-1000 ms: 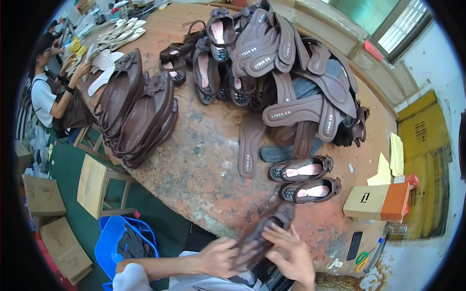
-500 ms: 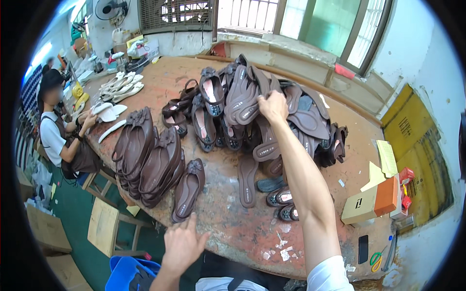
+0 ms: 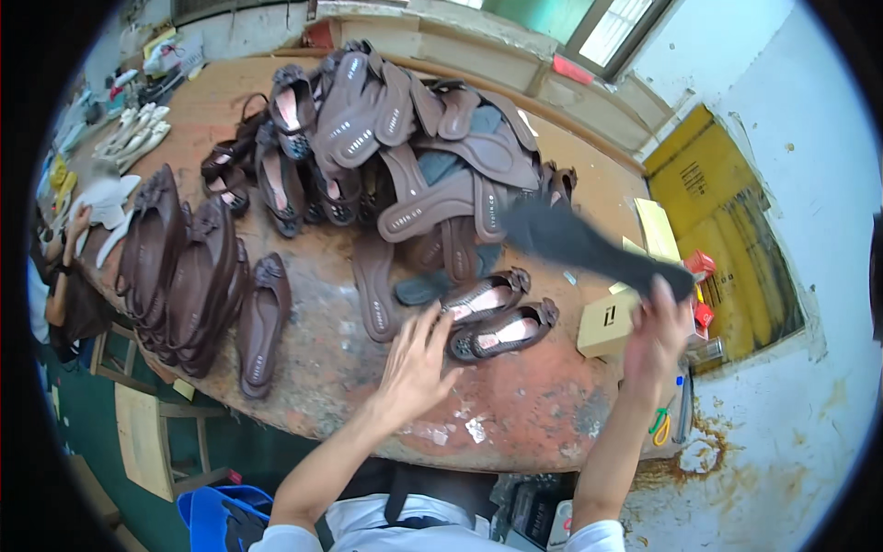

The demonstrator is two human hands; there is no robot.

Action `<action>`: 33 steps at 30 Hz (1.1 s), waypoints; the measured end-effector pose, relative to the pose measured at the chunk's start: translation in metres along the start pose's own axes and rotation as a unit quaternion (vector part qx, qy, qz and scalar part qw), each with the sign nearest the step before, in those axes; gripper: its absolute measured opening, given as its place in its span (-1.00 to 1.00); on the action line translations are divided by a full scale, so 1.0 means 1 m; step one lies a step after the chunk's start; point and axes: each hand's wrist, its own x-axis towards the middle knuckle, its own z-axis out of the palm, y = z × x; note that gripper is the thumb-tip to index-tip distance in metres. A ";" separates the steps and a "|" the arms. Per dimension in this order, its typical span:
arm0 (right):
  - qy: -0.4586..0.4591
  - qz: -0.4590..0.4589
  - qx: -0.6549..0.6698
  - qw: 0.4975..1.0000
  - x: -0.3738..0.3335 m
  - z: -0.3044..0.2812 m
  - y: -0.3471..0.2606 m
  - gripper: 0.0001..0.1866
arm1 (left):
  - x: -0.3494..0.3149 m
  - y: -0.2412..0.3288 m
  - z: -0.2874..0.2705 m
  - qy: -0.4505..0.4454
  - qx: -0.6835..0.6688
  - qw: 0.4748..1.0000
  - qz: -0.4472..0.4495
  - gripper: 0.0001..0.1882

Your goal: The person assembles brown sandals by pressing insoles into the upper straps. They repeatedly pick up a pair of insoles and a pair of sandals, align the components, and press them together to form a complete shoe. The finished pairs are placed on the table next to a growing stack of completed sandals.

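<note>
My right hand [image 3: 658, 336] is closed on one end of a dark insole [image 3: 598, 248], smeared by motion and held slanting over the table's right side. My left hand [image 3: 414, 368] has its fingers stretched out, with the fingertips at the toe ends of a pair of dark brown flat shoes with flowers [image 3: 501, 336]; whether they touch cannot be told. Beyond that pair, brown insoles [image 3: 428, 213] lie heaped over more shoes. A lone insole [image 3: 375, 290] and a grey-blue piece [image 3: 421, 287] rest just in front of the heap.
Brown wedge shoes [image 3: 198, 285] stand stacked at the left, a single one [image 3: 265, 331] beside them. Pale shoes [image 3: 133, 136] sit farther back, near a co-worker's hand [image 3: 81, 221]. A box [image 3: 607, 322] and scissors [image 3: 660, 426] occupy the right edge. A wooden stool [image 3: 143, 437] stands below left.
My right hand has come back from the heap to the right with a dark insole. My left hand has moved right, to the flat shoes, now side by side. The view has shifted right.
</note>
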 end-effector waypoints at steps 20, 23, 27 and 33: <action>-0.456 0.000 -0.380 0.805 -0.147 -0.077 0.026 -0.54 | -0.144 -0.022 -0.015 -0.124 0.010 0.989 0.074 -0.54; -0.548 -0.060 -0.373 0.747 -0.155 -0.053 0.055 -0.60 | -0.136 0.006 -0.033 -0.052 -0.040 0.998 0.000 -0.38; -0.574 -0.084 -0.372 0.725 -0.168 -0.033 0.081 -0.71 | -0.156 0.001 -0.030 0.093 -0.114 0.949 -0.278 -0.55; -0.598 -0.072 -0.353 0.716 -0.179 -0.025 0.090 -0.75 | -0.153 0.003 -0.021 0.048 -0.231 0.890 -0.389 -0.81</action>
